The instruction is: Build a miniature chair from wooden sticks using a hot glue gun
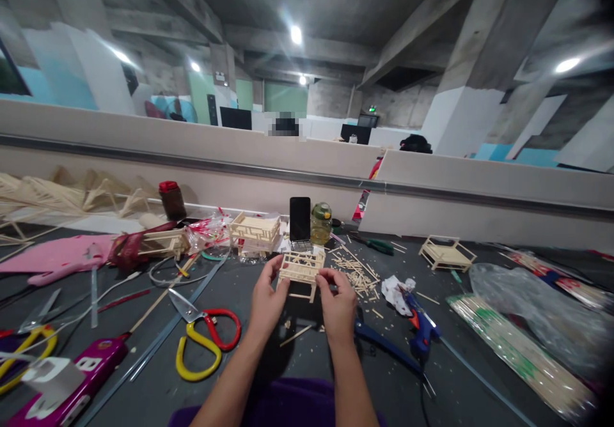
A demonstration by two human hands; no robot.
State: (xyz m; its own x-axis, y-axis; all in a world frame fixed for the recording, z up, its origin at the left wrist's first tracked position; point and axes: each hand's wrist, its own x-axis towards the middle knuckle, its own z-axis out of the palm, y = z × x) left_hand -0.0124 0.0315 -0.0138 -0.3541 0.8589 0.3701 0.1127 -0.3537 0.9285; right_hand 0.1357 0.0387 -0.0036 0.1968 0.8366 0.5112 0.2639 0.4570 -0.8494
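A miniature bench of pale wooden sticks [302,273] is held up between my two hands, above the dark tabletop. My left hand [269,293] pinches its left side with thumb and fingers. On the opposite side, my right hand [337,296] grips the right edge near a leg. Beneath my hands lie a loose stick [295,335] and small wood scraps. Just behind and to the right is a heap of short cut sticks [357,273]. A phone [300,219] stands upright beyond the bench.
Scissors with red and yellow handles [204,341] lie left of my arms. To the right are a blue glue gun [422,331], dark blue-handled pliers [384,344] and bagged sticks [518,357]. Other stick models [447,252] stand farther back. A purple power strip [81,382] sits front left.
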